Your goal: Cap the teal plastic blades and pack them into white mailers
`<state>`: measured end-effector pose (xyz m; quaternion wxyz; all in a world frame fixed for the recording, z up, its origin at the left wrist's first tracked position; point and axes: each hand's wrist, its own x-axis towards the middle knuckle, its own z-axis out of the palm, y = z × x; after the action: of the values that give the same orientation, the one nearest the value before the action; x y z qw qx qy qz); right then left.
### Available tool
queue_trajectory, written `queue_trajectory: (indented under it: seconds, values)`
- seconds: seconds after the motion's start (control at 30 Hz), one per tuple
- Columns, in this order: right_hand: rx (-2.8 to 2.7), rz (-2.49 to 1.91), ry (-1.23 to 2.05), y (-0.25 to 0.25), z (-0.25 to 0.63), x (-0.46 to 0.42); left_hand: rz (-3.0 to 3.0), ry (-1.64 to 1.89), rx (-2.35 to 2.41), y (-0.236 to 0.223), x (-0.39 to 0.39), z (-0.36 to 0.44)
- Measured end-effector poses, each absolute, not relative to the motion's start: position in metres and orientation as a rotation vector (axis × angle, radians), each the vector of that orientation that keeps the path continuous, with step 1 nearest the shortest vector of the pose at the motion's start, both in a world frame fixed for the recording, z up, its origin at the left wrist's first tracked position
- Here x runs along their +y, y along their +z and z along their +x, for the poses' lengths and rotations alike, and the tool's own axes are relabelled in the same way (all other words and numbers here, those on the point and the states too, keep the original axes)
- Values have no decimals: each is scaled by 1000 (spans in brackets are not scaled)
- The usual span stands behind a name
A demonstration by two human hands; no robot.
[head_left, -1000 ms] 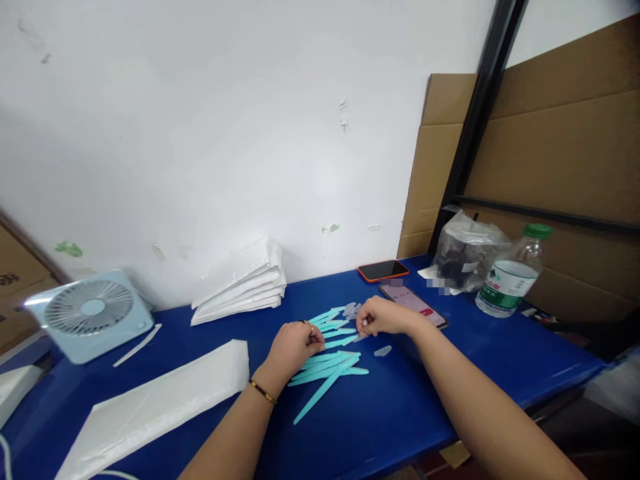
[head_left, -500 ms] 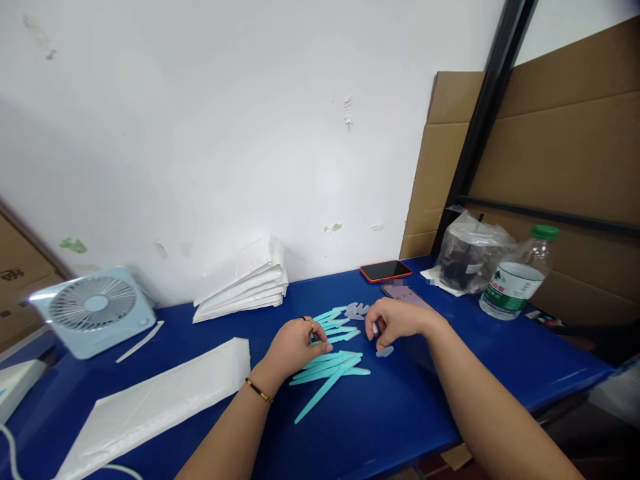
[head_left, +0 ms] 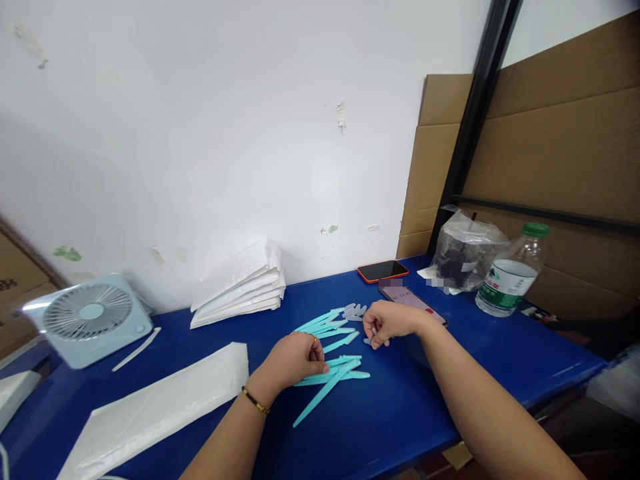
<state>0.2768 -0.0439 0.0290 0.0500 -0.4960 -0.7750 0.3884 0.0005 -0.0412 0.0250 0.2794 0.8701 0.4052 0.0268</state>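
Note:
Slim turquoise eyebrow razors (head_left: 320, 400) lie in two loose fans on the blue table. My left hand (head_left: 295, 360) is over the lower fan, its thumb and curled fingers closed at the handle of one razor; its fingertips partly hide the grip. To the right, my right hand (head_left: 383, 325) is closed in a pinch just above the tabletop. A small translucent cap (head_left: 367, 341) shows at its fingertips. Several more translucent caps (head_left: 356, 311) lie in a cluster just behind that hand, by the tips of the upper fan.
A white padded mailer (head_left: 165, 407) lies at left, with a stack of mailers (head_left: 245, 287) behind. A light-blue fan (head_left: 93, 317) stands far left. Two phones, one orange-edged (head_left: 383, 271), a bagged cup (head_left: 467, 253) and a water bottle (head_left: 513, 277) stand or lie at right.
My left hand has moved down from the upper razors to the lower fan. My right hand has shifted slightly left, and the cap by it is now at its fingertips. The view has turned slightly.

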Motion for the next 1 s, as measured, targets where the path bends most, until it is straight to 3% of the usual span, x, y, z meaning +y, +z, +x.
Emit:
queue_trajectory:
  seconds: [0.5,1.0]
  values:
    - [-2159,-1340,1358,37,262,-49,2321,183,1150,20,-31,-1]
    - [-2117,-1260,1293,35,253,-48,2412,303,1188,29,-36,4]
